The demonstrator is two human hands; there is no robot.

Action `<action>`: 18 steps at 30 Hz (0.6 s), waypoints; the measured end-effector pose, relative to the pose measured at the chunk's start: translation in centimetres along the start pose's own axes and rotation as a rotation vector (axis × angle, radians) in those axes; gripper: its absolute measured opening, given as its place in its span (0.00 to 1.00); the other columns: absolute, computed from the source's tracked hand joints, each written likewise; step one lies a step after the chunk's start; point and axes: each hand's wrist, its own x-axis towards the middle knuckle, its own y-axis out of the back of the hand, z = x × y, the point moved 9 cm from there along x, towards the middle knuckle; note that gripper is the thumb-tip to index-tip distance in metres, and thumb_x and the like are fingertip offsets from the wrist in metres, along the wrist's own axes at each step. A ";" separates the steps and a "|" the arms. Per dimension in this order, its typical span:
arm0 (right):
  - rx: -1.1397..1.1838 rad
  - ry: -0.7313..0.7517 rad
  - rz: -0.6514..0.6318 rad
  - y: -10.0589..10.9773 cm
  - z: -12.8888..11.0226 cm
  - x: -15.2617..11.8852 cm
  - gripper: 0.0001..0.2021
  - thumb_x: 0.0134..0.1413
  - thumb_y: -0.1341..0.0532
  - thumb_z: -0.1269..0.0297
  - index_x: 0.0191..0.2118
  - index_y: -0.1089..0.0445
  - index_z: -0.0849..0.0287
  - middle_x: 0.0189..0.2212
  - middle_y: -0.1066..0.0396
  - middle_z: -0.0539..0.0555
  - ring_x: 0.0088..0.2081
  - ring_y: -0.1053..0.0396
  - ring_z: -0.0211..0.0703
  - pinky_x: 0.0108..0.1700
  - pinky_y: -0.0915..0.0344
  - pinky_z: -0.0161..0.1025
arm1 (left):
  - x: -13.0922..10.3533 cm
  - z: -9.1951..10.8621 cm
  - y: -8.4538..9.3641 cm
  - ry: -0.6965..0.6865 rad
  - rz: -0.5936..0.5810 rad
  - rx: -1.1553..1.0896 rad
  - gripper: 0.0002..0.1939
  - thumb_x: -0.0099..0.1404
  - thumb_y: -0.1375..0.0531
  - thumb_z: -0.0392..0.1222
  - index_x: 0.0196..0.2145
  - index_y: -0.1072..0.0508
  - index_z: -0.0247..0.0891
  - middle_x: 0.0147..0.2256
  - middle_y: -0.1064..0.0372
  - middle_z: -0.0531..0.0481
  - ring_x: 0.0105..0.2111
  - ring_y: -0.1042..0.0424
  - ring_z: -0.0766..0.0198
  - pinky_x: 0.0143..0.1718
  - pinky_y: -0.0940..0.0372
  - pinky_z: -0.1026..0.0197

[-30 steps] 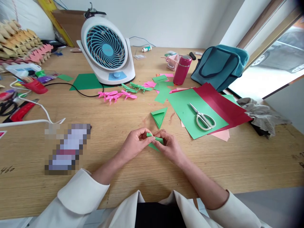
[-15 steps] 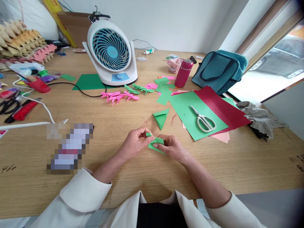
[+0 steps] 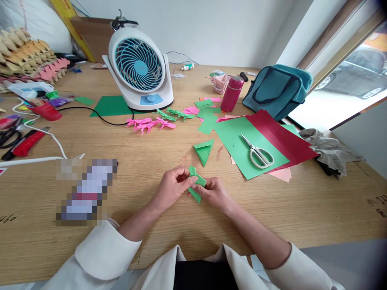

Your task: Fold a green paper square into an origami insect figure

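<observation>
A small folded green paper (image 3: 200, 180) is pinched between both hands, above the near middle of the wooden table. My left hand (image 3: 173, 186) grips its left side with thumb and fingers. On its right edge, my right hand (image 3: 215, 193) is closed with the thumb on top. Just beyond the hands lies a green folded triangle (image 3: 204, 153). Farther back are pink folded figures (image 3: 148, 124) and green folded figures (image 3: 175, 114), beside loose green paper pieces (image 3: 208, 121).
White-handled scissors (image 3: 260, 156) rest on a green sheet (image 3: 238, 141) over red sheets (image 3: 281, 137) at right. Behind stand a white fan (image 3: 140, 68), a red bottle (image 3: 232, 94) and a teal bag (image 3: 276, 90). A blurred phone (image 3: 90, 189) lies at left.
The green paper in my hands has turned and its folds have shifted, with one end now pointing up and another down. The view has moved slightly.
</observation>
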 end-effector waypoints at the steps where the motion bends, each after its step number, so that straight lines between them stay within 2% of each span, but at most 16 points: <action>1: -0.003 0.008 -0.001 -0.1 0.0 0.0 0.29 0.51 0.38 0.36 0.22 0.34 0.60 0.20 0.45 0.47 0.25 0.50 0.33 0.27 0.50 0.34 | -0.1 -0.1 -0.1 0.012 -0.002 0.001 0.18 0.59 0.35 0.48 0.21 0.37 0.38 0.22 0.44 0.57 0.24 0.44 0.69 0.25 0.46 0.65; 5: -0.021 0.032 0.027 -0.1 -0.1 0.0 0.31 0.51 0.38 0.35 0.19 0.45 0.58 0.20 0.51 0.46 0.25 0.53 0.32 0.26 0.54 0.34 | -0.3 -0.1 0.0 -0.011 0.031 0.052 0.17 0.60 0.37 0.47 0.21 0.39 0.38 0.23 0.45 0.57 0.25 0.45 0.69 0.27 0.46 0.64; 7: -0.027 0.024 0.034 -0.1 0.0 0.0 0.32 0.50 0.39 0.34 0.19 0.46 0.58 0.20 0.53 0.46 0.24 0.54 0.32 0.26 0.55 0.35 | -0.4 -0.1 0.0 -0.019 0.034 0.059 0.17 0.61 0.37 0.46 0.22 0.39 0.38 0.23 0.46 0.57 0.26 0.44 0.68 0.28 0.46 0.64; 10: -0.031 0.010 0.031 -0.3 -0.1 -0.1 0.32 0.50 0.40 0.32 0.19 0.45 0.58 0.19 0.51 0.46 0.24 0.53 0.32 0.25 0.54 0.34 | -0.6 -0.3 -0.2 0.006 0.014 0.029 0.16 0.62 0.38 0.48 0.23 0.37 0.38 0.24 0.45 0.56 0.26 0.44 0.68 0.28 0.45 0.64; 13: -0.028 0.015 0.026 -0.4 -0.5 -0.2 0.31 0.49 0.38 0.34 0.18 0.43 0.59 0.18 0.50 0.46 0.24 0.53 0.32 0.25 0.54 0.34 | -0.7 0.2 0.0 -0.027 0.036 0.039 0.17 0.63 0.38 0.46 0.22 0.36 0.37 0.25 0.45 0.56 0.26 0.44 0.68 0.28 0.45 0.64; 18: -0.023 -0.004 -0.014 -0.7 -0.6 -0.5 0.30 0.52 0.39 0.35 0.20 0.31 0.61 0.18 0.39 0.48 0.22 0.45 0.33 0.25 0.48 0.33 | -0.7 0.3 -0.3 0.010 0.007 -0.062 0.17 0.62 0.37 0.47 0.22 0.36 0.37 0.25 0.44 0.56 0.25 0.43 0.69 0.26 0.45 0.65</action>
